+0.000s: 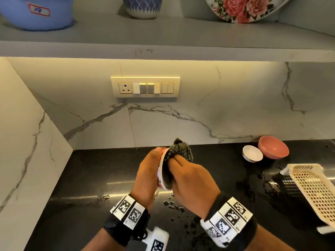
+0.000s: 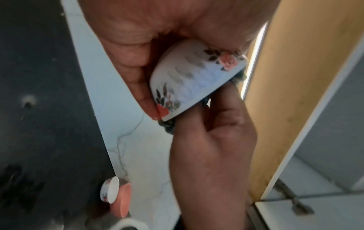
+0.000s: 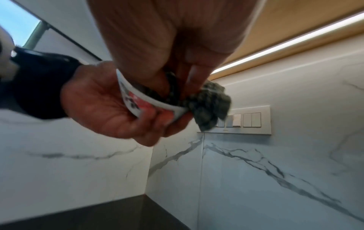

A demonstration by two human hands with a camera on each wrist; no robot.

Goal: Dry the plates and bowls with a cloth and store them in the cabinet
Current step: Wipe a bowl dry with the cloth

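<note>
Three small bowls at counter level: one floral bowl (image 1: 161,175) held, one white bowl (image 1: 252,153) and one pink bowl (image 1: 273,150) on the counter. One checked cloth (image 1: 179,149). One cream basket (image 1: 313,192). On the shelf: one blue bowl (image 1: 36,12), one patterned vase (image 1: 142,7), one rose plate (image 1: 243,9).

Left hand (image 2: 126,51) wrapped round small white floral bowl (image 2: 195,74); fingers (image 2: 138,87) curled against its outer wall. Dark cloth (image 2: 167,126) bunched at rim, just past the fingers, pressed in by right hand (image 2: 212,140). Well beyond the fingers, on black bench (image 2: 49,124): second floral bowl (image 2: 110,192) touching pink bowl (image 2: 123,200).
</note>
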